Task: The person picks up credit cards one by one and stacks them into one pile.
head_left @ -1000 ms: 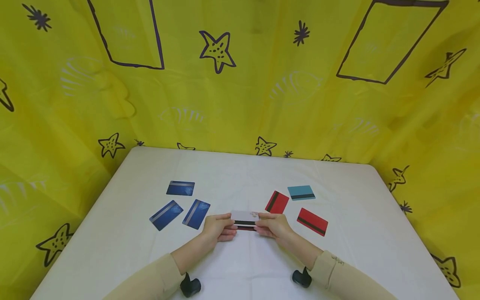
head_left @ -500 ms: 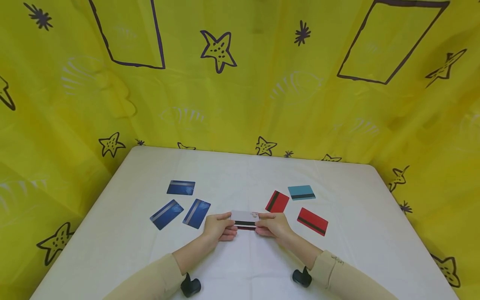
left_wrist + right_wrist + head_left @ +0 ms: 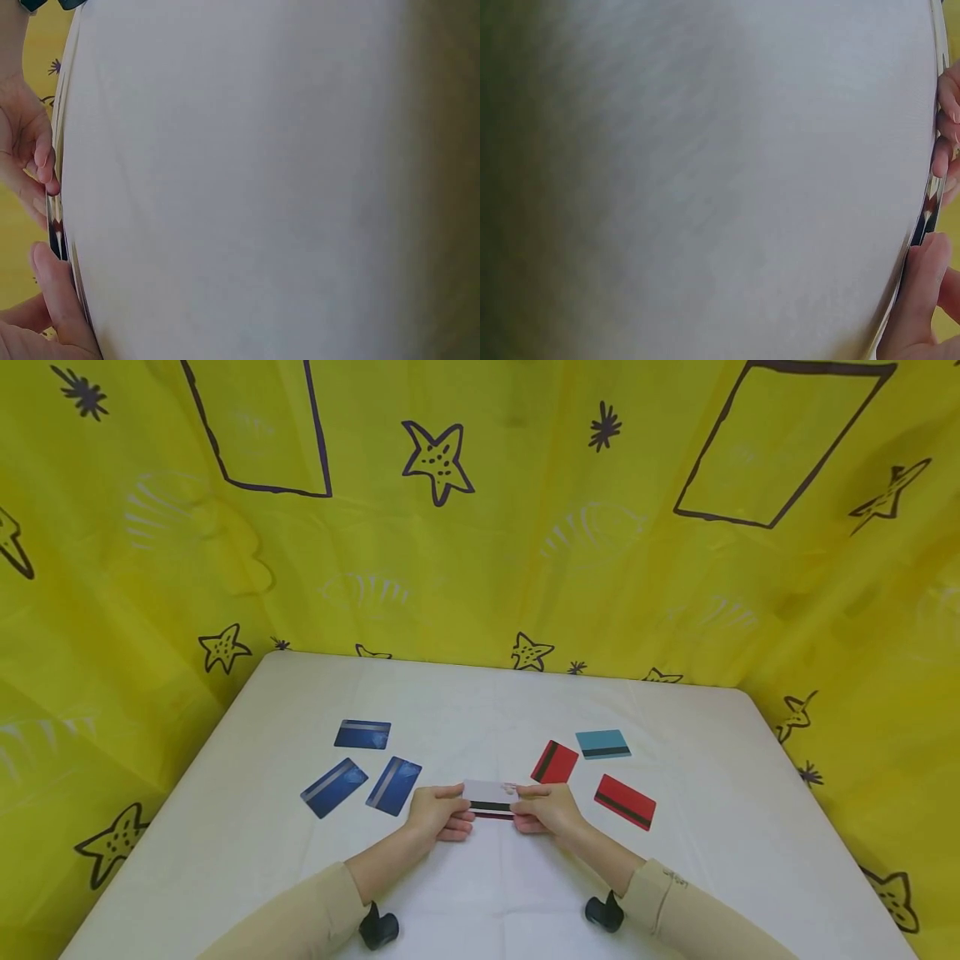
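Near the middle of the table, both hands hold a pale grey bank card (image 3: pixel 489 791) with a black stripe. A dark red edge (image 3: pixel 493 816), apparently of another card, shows just below it. My left hand (image 3: pixel 437 812) pinches the left end between thumb and fingers, and my right hand (image 3: pixel 551 810) pinches the right end. In the left wrist view the left thumb and fingers (image 3: pixel 56 296) lie at the lower left. The right wrist view has the right hand (image 3: pixel 921 300) at the lower right. Both wrist views show the cards nearly edge-on.
Left of the hands lie three blue cards (image 3: pixel 393 786). To the right are a red card (image 3: pixel 555 763), another red card (image 3: pixel 626 802) and a teal card (image 3: pixel 603 744). A yellow patterned curtain (image 3: pixel 480 568) surrounds the white table (image 3: pixel 480 702).
Both hands keep their grip in almost the same place. Slightly less of the dark red edge shows beneath the grey card. The loose cards have not moved.
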Tool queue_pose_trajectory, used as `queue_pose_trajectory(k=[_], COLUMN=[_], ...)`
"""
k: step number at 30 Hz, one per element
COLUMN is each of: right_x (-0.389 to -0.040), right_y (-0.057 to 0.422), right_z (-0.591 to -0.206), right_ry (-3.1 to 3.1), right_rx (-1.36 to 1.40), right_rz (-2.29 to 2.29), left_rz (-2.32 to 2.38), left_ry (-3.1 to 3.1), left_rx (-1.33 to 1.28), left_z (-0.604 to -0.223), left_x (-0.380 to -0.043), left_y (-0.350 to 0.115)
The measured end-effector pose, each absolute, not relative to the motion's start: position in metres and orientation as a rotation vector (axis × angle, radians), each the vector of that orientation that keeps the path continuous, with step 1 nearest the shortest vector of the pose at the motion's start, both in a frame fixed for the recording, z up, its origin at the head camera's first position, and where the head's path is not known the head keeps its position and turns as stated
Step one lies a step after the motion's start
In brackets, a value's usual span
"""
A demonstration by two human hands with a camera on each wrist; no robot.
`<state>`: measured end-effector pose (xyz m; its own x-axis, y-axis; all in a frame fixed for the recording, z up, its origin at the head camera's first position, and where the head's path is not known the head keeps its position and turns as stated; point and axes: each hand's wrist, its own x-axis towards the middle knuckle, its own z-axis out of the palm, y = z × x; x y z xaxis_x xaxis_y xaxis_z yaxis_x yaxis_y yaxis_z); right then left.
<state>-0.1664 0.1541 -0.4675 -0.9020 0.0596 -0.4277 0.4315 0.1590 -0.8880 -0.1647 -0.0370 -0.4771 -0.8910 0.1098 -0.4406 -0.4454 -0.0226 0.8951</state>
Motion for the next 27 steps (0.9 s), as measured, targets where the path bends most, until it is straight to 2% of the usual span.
queue_pose_trajectory(k=[27], right_x=[-0.1659], right_y=[0.1538], right_z=[-0.466], right_ry=[2.185], right_rx=[0.425], right_rz=[-1.769], left_rz=[1.917], left_ry=[1.92], left_rx=[-0.313], left_z=[-0.4767], left_x=[-0.1684], left_y=[-0.0411])
